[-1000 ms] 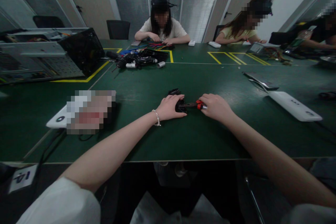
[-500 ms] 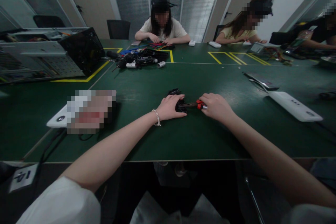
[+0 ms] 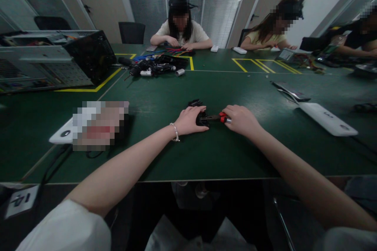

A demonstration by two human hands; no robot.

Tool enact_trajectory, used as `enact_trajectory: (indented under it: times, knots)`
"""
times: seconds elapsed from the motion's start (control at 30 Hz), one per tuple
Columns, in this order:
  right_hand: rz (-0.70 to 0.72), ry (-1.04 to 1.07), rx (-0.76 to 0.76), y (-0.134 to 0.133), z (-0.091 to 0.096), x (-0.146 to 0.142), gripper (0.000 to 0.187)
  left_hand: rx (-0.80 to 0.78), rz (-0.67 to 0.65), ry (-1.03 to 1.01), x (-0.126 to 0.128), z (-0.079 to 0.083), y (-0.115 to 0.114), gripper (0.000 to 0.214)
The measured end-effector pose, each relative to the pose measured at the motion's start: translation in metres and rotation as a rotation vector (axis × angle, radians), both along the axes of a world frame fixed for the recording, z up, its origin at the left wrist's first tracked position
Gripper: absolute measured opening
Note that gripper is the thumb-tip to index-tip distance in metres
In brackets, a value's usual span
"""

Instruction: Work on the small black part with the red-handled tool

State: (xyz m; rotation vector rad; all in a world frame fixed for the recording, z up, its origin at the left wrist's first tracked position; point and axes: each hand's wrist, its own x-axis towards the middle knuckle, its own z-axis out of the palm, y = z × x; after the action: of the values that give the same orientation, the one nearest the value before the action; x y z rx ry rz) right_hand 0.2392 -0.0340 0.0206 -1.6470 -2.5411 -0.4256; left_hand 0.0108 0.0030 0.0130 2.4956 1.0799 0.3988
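Near the middle of the table, left hand: palm down, thumb and fingers curled around black part, holding it against the tabletop.
Right hand: fist closed on red-handled pliers, most of the handles hidden in the grip.
Pliers: nose points left, tip at the black part, inside the thumb-finger gap of the left hand; can't tell if the jaws bite.
Black part: mostly under the left hand, one piece showing past the fingers; exact kind unclear.
Bracelet: light beads or links, left wrist.
Left of hands: white device with cable, partly under a pixelated patch; numbered card below, by the near table edge.
Right of hands: second white device, lying flat; dark flat slab just beyond it.
Beyond hands: heap of black cables and parts, small silvery cylinder beside it.
Far left: opened computer case, on its side, next to yellow tape.
Across the table: person in pale top, hands at coloured wires; person in yellow top farther right; another in dark clothing at right edge, partly cut off.
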Motion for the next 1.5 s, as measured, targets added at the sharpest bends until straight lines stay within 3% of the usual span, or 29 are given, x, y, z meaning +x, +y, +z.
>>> enact_trajectory:
  times: [1.5]
  knots:
    - [0.004, -0.011, 0.014, 0.0011, -0.0012, 0.0004, 0.024, 0.0, -0.002, -0.002, -0.0003, -0.001, 0.0012, 0.076]
